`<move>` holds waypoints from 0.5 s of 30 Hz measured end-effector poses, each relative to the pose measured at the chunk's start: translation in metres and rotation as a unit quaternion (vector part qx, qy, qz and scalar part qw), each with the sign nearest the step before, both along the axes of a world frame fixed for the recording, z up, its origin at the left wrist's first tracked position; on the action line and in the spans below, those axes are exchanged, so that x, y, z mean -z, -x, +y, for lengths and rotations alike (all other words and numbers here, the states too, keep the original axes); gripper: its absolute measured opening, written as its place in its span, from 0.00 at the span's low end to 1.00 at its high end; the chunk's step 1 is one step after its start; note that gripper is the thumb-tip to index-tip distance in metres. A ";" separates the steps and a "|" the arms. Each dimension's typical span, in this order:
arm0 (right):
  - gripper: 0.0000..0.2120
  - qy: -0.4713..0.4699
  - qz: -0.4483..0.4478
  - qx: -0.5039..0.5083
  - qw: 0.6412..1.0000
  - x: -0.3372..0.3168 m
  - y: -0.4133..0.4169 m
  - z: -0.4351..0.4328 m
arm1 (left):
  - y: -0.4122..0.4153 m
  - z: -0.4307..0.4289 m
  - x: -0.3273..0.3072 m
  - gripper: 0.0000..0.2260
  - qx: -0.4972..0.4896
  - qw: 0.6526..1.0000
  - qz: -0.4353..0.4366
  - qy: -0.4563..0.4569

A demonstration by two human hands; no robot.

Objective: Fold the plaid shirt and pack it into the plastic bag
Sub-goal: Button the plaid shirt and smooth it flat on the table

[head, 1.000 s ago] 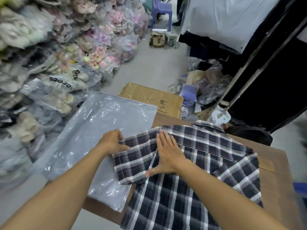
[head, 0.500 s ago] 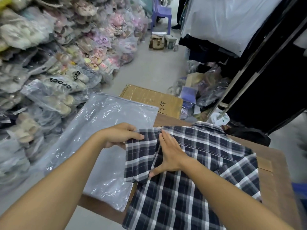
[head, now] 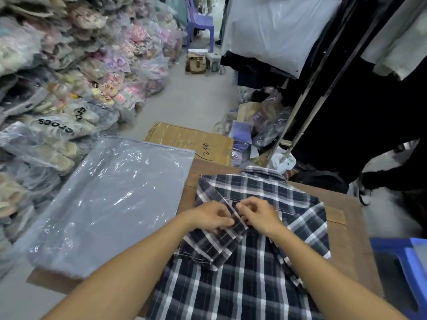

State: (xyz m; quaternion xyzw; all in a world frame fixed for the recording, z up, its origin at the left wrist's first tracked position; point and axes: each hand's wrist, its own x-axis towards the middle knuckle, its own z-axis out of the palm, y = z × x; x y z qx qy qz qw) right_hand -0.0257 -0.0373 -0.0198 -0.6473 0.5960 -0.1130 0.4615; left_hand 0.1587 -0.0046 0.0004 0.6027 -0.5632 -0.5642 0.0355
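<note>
left hand [head: 209, 217] bare | right hand [head: 260, 215] bare | forearms unsleeved

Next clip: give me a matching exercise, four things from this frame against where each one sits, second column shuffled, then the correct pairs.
Things:
1. plaid shirt
2. plastic bag
3. cardboard box
4. purple plastic chair

Places:
A. far end of the aisle
B. flat on the wooden table's left side, overhanging its edge
C. on the floor just beyond the table
D. under both hands, left hand and right hand pinching a fold

Pairs: 1-D, 2-B, 3-C, 4-A
</note>
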 end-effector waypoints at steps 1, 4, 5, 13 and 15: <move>0.08 0.029 0.042 -0.045 0.998 0.001 -0.001 0.003 | -0.006 0.001 0.002 0.14 0.003 0.998 -0.026 0.048; 0.16 0.097 0.143 -0.150 0.973 0.001 -0.008 0.008 | -0.026 0.004 0.004 0.33 0.067 0.968 -0.152 0.188; 0.19 0.124 0.163 -0.175 0.963 0.000 -0.011 0.010 | -0.032 0.005 0.005 0.47 0.107 0.956 -0.191 0.195; 0.71 0.137 0.318 -0.374 0.860 0.014 -0.020 0.040 | -0.030 0.019 0.029 0.78 0.253 0.909 -0.310 0.114; 0.72 0.144 0.324 -0.375 0.856 0.023 -0.017 0.041 | -0.027 0.016 0.032 0.79 0.251 0.907 -0.324 0.098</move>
